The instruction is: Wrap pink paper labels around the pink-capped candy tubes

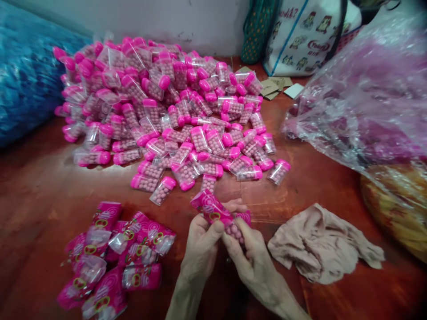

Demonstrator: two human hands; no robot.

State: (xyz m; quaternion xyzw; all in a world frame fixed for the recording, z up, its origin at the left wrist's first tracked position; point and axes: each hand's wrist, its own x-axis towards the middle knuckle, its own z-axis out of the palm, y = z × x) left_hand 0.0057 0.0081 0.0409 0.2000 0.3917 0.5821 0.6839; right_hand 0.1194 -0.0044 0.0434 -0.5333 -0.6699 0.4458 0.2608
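My left hand (200, 246) and my right hand (248, 249) meet low in the middle, both closed on one small clear container of pink candy balls (235, 231) with a pink printed sleeve (211, 208) partly around it. The sleeve sticks up and left from my fingers. A big heap of unwrapped pink-capped candy containers (167, 111) lies beyond my hands. A smaller pile of sleeved containers (116, 253) lies to the left of my left hand.
The surface is a red-brown floor (316, 186). A crumpled beige cloth (320, 244) lies right of my hands. A large clear plastic bag with pink contents (367, 102) fills the right side. A blue bag (23, 71) stands at far left, printed bags (300, 31) behind.
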